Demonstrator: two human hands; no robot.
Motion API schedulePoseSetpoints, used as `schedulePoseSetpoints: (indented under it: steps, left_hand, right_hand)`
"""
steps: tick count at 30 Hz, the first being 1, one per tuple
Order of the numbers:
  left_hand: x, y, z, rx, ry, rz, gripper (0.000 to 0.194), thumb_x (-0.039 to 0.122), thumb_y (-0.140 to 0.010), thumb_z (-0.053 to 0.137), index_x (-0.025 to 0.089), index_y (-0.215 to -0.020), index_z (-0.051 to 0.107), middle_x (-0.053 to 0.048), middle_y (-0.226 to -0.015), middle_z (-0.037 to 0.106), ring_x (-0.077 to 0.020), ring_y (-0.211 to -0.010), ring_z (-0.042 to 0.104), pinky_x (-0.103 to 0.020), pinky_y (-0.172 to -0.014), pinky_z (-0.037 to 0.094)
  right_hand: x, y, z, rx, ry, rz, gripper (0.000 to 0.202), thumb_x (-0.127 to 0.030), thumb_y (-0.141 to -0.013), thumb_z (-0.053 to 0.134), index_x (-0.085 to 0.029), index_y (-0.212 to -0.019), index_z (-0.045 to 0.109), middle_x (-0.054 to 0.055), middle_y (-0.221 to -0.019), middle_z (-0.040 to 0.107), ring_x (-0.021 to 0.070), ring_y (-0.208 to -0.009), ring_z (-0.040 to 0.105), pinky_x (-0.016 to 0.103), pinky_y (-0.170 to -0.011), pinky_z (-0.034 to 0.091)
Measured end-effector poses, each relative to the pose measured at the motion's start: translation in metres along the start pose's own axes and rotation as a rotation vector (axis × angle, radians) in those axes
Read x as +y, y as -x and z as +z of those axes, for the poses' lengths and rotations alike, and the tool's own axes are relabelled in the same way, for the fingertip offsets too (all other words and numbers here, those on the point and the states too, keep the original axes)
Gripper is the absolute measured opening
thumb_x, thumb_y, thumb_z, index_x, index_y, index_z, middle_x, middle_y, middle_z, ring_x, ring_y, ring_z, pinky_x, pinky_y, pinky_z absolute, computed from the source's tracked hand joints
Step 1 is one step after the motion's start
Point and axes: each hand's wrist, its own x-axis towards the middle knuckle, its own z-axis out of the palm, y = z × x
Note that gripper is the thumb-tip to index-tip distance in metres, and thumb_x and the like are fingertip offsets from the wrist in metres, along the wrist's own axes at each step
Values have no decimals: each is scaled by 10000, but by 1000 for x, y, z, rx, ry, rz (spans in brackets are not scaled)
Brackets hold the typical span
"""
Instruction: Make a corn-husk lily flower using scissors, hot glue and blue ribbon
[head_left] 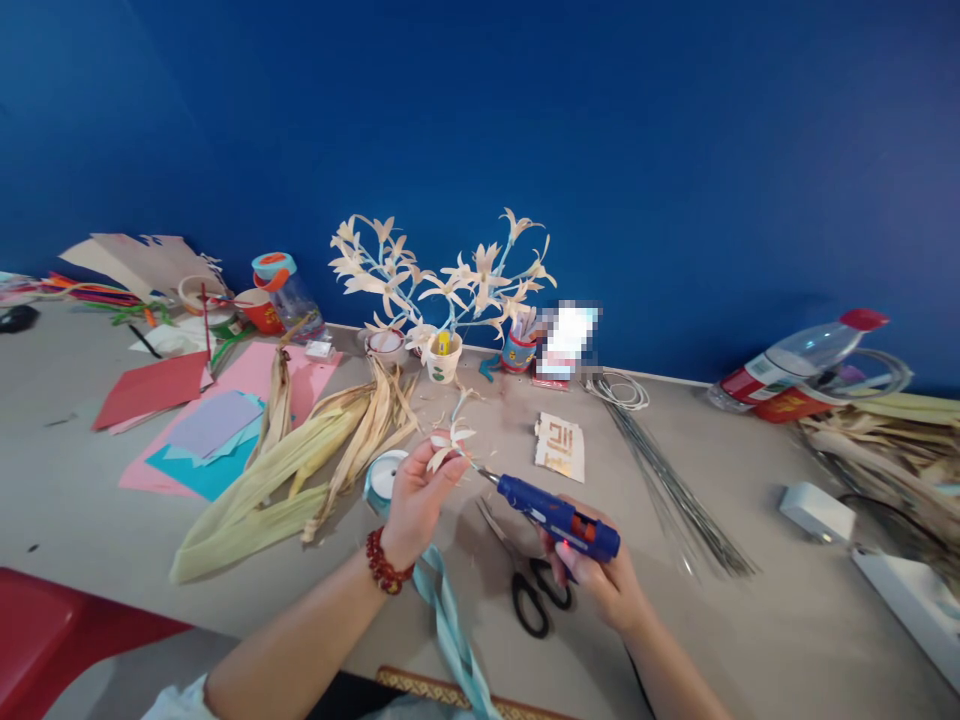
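Observation:
My left hand (420, 495) pinches a pale corn-husk flower (450, 446) with narrow petals, held above the table. My right hand (592, 570) is wrapped round a blue hot glue gun (555, 518), a small red light glowing on its side. The gun's metal nozzle points left and lies close to the flower's base; whether they touch I cannot tell. Under the glue gun lie scissors with black handles (531, 604). A roll of light blue tape (384, 478) sits behind my left hand, and a blue ribbon strip (448, 620) hangs over the table's front edge.
Behind stand finished husk flowers in a white cup (442, 360). Corn husks (247, 515) and coloured papers (199, 425) lie left. To the right are thin wires (675, 480), a plastic bottle (795, 362), a white adapter (817, 512) and a power strip (911, 610).

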Motion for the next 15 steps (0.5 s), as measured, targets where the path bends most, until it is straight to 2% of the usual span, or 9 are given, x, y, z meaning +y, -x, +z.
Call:
schedulePoseSetpoints:
  steps: [15]
  left_hand:
    - [-1, 1, -2, -4, -1, -34, 122, 252, -727, 743, 185, -790, 663, -12, -792, 600, -109, -708, 508, -210, -647, 429]
  right_hand:
    - [-9, -1, 2, 57, 11, -29, 200, -364, -823, 535, -178, -761, 574, 46, -711, 566, 136, -517, 502, 248, -449, 430]
